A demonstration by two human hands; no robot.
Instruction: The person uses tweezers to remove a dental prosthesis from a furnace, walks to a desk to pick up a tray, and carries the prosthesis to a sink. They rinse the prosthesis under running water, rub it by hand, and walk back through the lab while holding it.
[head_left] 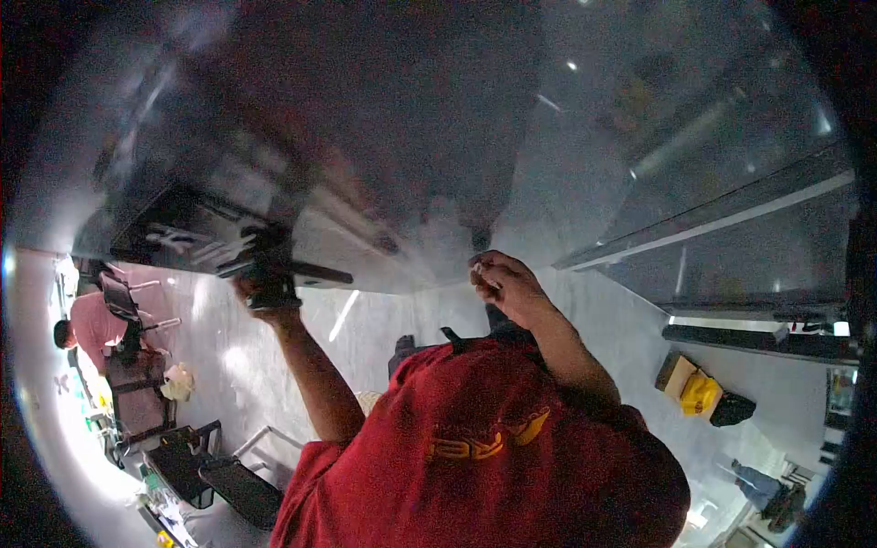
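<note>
Several chairs stand nearby; left hand grasps a dark object, right hand half-curled.

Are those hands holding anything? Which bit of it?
Can't tell: the left hand is in dark blur, and the right hand could hide something small.

Pale, glossy floor | brown box, yellow item, black bag grouped | dark chairs

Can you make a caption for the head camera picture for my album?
Red shirt in a dim room: left hand by some dark gear, right hand loosely curled.
</note>
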